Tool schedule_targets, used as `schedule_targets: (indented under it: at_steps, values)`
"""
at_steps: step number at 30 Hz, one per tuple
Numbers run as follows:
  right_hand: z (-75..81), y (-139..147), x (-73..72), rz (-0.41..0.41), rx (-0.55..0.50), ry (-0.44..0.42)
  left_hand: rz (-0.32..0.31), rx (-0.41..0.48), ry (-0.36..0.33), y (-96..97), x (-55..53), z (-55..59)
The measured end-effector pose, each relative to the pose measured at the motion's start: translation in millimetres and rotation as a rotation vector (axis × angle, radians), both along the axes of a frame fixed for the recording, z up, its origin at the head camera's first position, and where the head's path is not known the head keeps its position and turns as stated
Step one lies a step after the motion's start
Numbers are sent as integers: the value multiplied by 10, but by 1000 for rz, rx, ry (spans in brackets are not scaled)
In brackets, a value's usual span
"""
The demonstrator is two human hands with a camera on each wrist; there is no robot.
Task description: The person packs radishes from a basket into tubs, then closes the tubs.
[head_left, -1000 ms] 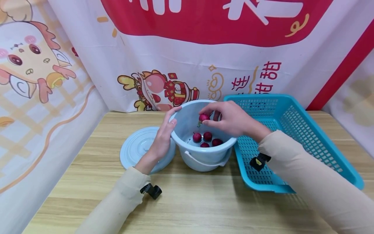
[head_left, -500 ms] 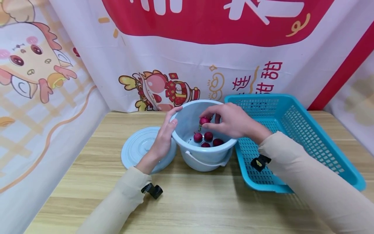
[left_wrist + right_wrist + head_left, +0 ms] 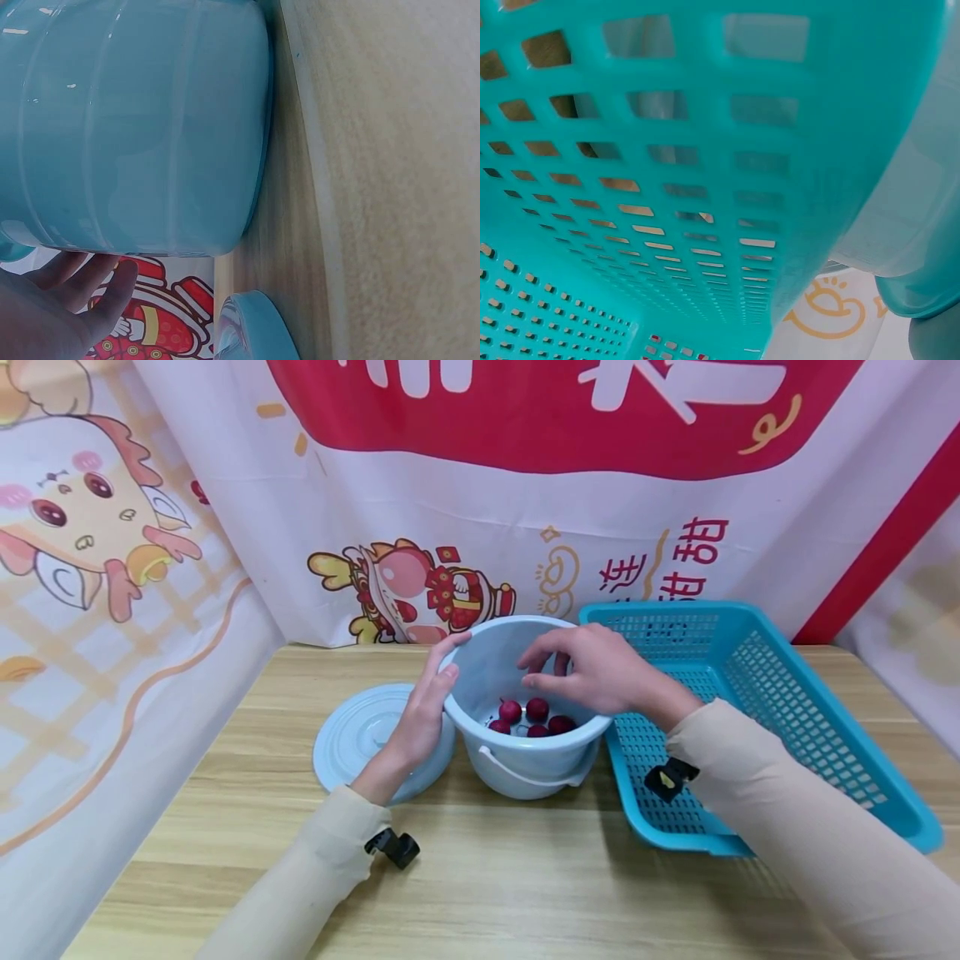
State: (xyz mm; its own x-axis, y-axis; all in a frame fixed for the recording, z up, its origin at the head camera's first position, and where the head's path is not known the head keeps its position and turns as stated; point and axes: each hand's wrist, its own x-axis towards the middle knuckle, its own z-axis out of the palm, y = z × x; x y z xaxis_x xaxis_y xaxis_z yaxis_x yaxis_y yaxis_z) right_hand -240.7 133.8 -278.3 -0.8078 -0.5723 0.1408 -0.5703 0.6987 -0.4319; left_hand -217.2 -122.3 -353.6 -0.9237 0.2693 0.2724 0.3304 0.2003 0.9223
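Observation:
A light-blue bucket (image 3: pixel 528 768) with a lowered handle stands on the table. Several red radishes (image 3: pixel 537 709) lie on its bottom. My left hand (image 3: pixel 420 718) holds the bucket's left rim, thumb over the edge and fingers along the outside. In the left wrist view, fingers (image 3: pixel 82 289) of that hand lie beside the bucket wall (image 3: pixel 135 135). Over the bucket's opening, my right hand (image 3: pixel 596 668) has loosely bent fingers with nothing between them. The right wrist view leaves that hand's grip hidden behind the bucket's rim and the basket.
Left of the bucket lies its round light-blue lid (image 3: pixel 360 735), partly behind my left hand. A turquoise perforated basket (image 3: pixel 825 718) stands close on the right, beneath my right forearm. A printed cloth (image 3: pixel 420 510) hangs behind the wooden table (image 3: pixel 487 885).
My right hand has let go of the radish it pinched, and another radish now lies at the lower left among those in the bucket. The left hand still holds the rim.

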Motion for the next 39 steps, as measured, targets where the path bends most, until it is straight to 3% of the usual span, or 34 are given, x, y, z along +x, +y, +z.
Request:
schedule_targets:
  at_steps: [26,39]
  values:
    - [-9,38,5,13,-32,20,3,-1,0,19,8,2]
    - [96,-13,22,-22,-94,-76,-1,-16,-2,-6,11,10]
